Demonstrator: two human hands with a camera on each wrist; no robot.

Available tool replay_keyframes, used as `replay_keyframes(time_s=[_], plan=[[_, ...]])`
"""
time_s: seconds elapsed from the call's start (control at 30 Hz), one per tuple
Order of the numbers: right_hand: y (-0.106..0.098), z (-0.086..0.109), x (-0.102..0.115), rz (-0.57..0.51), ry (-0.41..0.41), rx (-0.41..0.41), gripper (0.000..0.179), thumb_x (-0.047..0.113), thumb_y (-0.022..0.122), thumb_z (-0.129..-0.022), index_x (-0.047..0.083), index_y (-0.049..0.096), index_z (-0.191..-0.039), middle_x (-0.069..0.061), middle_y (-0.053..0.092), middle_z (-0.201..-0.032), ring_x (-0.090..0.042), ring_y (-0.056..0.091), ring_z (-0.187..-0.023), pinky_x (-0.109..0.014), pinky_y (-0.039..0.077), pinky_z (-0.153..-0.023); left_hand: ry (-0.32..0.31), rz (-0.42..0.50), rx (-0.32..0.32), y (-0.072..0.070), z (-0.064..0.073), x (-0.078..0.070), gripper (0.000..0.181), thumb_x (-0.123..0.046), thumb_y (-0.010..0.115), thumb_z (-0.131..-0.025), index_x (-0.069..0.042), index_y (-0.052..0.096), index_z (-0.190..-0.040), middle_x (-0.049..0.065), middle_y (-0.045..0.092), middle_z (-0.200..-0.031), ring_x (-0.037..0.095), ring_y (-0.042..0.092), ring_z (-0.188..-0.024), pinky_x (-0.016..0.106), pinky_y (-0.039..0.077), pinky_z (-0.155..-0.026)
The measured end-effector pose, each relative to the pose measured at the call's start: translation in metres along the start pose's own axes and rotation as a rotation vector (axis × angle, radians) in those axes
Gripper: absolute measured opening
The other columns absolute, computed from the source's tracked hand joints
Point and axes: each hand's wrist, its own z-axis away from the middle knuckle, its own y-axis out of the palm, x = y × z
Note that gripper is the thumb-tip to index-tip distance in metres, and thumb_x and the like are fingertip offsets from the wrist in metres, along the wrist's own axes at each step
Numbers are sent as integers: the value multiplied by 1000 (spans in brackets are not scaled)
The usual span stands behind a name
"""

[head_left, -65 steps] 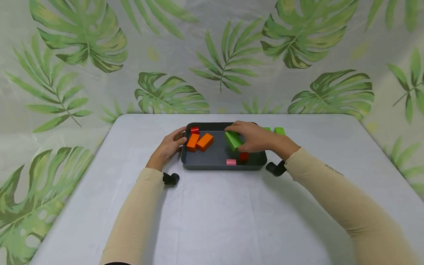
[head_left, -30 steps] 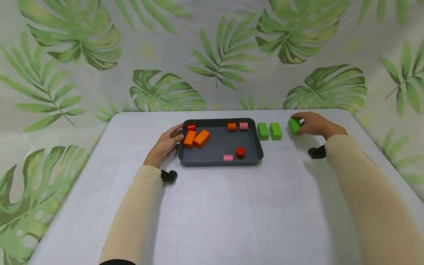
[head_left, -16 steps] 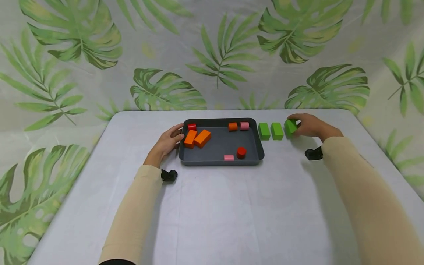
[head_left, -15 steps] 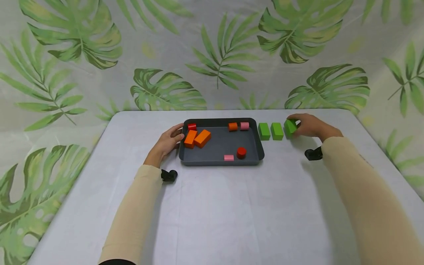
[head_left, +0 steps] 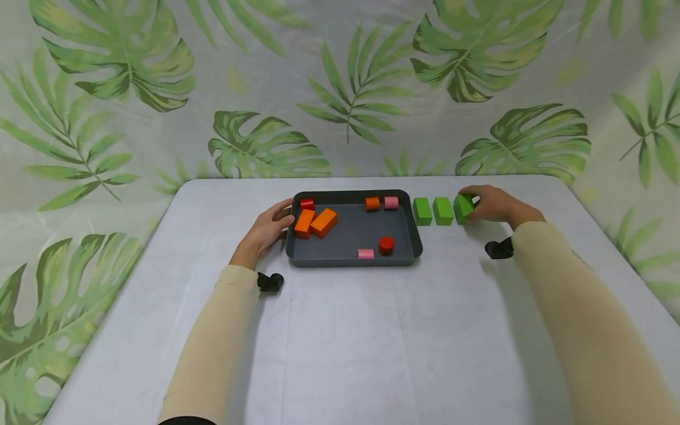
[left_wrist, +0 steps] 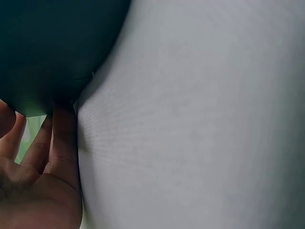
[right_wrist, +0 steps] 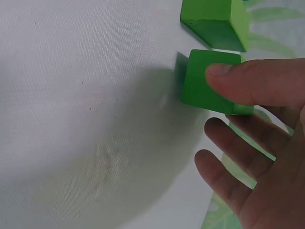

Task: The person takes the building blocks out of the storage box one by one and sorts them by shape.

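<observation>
My right hand (head_left: 494, 203) pinches a green block (head_left: 463, 208) between thumb and fingers at the right end of a short row. Its thumb lies on the block's near face in the right wrist view, and the block seems to be at the tabletop. To its left are two more green blocks, the middle one (head_left: 443, 211) and the one nearest the tray (head_left: 422, 211). My left hand (head_left: 267, 229) touches the left side of a dark grey tray (head_left: 353, 261). In the left wrist view its fingers (left_wrist: 63, 143) reach fairly straight to the tray's wall.
Inside the tray are two orange blocks (head_left: 323, 223), a red cylinder (head_left: 307, 204) at the back left, another red cylinder (head_left: 386, 245) near the front, an orange cylinder (head_left: 372, 203), and two pink cylinders (head_left: 391, 203). A leaf-print cloth (head_left: 361, 88) hangs behind the white-covered table (head_left: 340, 342).
My right hand carried the green block from over the tray to the table on the right, then moved it left, closer to the other two green blocks. The left hand stayed at the tray.
</observation>
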Motion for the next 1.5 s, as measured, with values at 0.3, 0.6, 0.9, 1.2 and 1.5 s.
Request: replay_keyframes(time_s=[0.3, 0.6, 0.9, 1.2, 1.5], plan=[[5, -2, -2, 19, 9, 1, 74, 9, 70, -81, -6, 39, -146, -35, 43, -141, -44, 51, -115, -60, 45, -98, 0, -9, -9, 0, -1, 2, 56, -18, 50, -104, -32, 33, -156, 5, 29, -165, 26, 36, -149, 45, 33, -122], [7, -4, -6, 33, 15, 4, 74, 12, 70, -83, -4, 37, -148, -35, 42, -142, -45, 48, -119, -60, 44, -98, -8, -11, -10, -1, -1, 0, 56, -17, 50, -104, -32, 32, -156, 5, 28, -165, 26, 35, -149, 45, 33, -122], [5, -2, -3, 46, -9, 35, 76, 8, 69, -83, -6, 33, -149, -38, 40, -143, -48, 48, -121, -63, 43, -100, -9, -16, -8, -1, -1, 0, 57, -17, 51, -104, -32, 32, -156, 5, 29, -165, 26, 36, -149, 45, 32, -123], [-11, 8, -2, 1, 3, 111, 89, 8, 70, -84, -1, 19, -156, -39, 23, -153, -59, 41, -131, -69, 42, -101, -8, 3, 0, -1, -2, 1, 57, -17, 51, -104, -32, 32, -156, 4, 28, -165, 26, 34, -149, 45, 31, -123], [-20, 14, 11, 74, -70, 0, 64, 12, 61, -91, -5, 38, -148, -38, 36, -148, -57, 35, -135, -70, 39, -102, -2, 10, -1, 0, -3, 2, 56, -17, 51, -104, -31, 33, -156, 5, 29, -165, 27, 36, -148, 45, 33, -122]])
